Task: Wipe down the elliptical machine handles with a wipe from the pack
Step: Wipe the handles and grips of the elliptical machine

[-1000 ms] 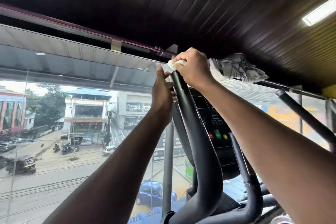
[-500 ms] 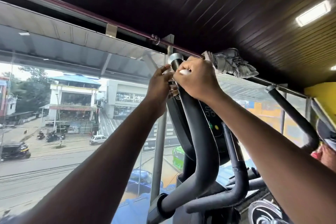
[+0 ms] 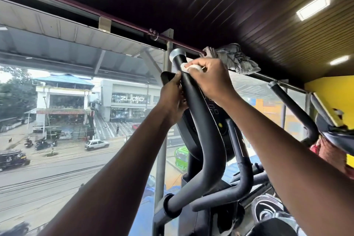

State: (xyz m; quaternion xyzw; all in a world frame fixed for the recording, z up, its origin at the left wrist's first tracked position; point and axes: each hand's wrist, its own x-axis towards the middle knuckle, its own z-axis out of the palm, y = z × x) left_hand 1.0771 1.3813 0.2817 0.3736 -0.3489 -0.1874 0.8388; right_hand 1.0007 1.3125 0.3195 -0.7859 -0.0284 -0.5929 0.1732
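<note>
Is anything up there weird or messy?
Yes: a crumpled grey cloth is bunched on the rail by the ceiling, behind the right hand wiping the handle. An odd spot for a rag.

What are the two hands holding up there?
The right hand pinches a white wipe against the handle near its top. The left hand grips that handle just below.

both arms reaching up and forward, right hand [image 3: 209,80] curling its fingers round a white wipe [image 3: 188,67], left hand [image 3: 172,97] gripping the handle [image 3: 199,113] just below
</note>
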